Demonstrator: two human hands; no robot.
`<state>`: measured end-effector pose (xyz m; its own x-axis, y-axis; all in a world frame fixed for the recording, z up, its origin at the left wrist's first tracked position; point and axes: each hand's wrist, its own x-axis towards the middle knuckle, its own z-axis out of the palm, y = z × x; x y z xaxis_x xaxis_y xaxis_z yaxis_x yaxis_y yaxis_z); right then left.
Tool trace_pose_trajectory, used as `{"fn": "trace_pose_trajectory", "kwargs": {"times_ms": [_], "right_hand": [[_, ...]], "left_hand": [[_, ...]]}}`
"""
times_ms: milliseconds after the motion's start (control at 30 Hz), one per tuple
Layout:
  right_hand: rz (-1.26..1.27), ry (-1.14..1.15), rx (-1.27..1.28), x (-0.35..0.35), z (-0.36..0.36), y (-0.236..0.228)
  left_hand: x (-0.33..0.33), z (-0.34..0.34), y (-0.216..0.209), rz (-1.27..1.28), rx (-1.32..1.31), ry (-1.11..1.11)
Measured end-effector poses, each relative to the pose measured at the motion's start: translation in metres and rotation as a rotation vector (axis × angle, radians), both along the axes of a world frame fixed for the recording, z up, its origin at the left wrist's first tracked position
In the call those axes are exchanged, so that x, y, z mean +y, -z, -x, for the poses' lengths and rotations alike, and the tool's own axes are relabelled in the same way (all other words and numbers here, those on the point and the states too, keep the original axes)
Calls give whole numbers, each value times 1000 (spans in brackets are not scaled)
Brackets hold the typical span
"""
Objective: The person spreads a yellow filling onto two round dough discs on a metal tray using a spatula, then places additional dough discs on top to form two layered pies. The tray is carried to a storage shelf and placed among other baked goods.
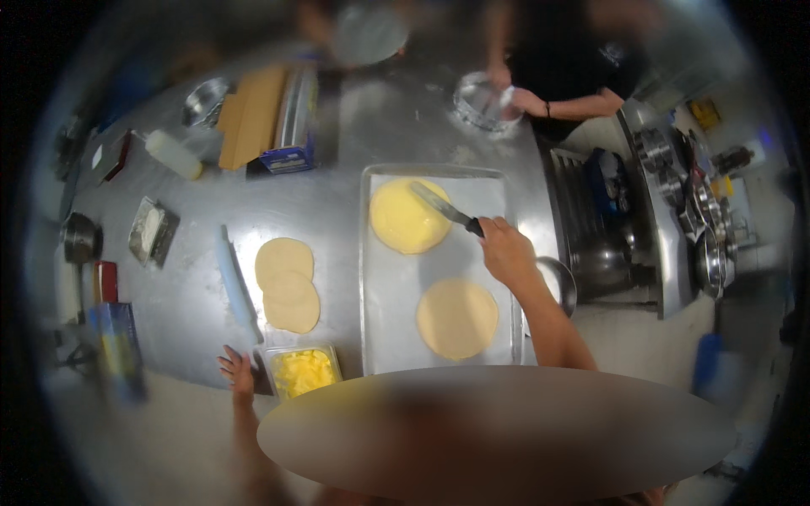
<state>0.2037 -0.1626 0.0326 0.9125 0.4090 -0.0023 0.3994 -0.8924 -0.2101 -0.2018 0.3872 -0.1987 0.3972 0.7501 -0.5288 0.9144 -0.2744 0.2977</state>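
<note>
The tray (365, 287) lies before me; at its 11 o'clock, one dough round (401, 226) is coated yellow, so I'd judge it nearly done. The bare round (457, 320) at 5 o'clock and the overlapping pair (287, 282) off the tray at 9 look left to coat. My tub (337, 363) sits at 8. The spatula (443, 207) lies over the coated round, long axis 4-to-10, blade toward 10. My right hand (509, 253) wraps its handle; my left hand (239, 371), near the tub, is spread, seemingly empty.
</note>
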Motion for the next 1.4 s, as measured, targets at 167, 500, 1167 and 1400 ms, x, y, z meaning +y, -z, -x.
{"fn": "trace_pose_trajectory", "kwargs": {"times_ms": [167, 500, 1167, 1400], "right_hand": [[55, 80, 69, -12, 6, 8], [-55, 120, 252, -58, 59, -36], [-94, -57, 282, -37, 0, 0], [101, -102, 348, -80, 12, -32]], "left_hand": [[20, 16, 28, 33, -33, -44], [3, 7, -2, 32, -14, -8], [-6, -8, -18, 41, 55, -46], [-4, 0, -15, 63, -8, -21]]}}
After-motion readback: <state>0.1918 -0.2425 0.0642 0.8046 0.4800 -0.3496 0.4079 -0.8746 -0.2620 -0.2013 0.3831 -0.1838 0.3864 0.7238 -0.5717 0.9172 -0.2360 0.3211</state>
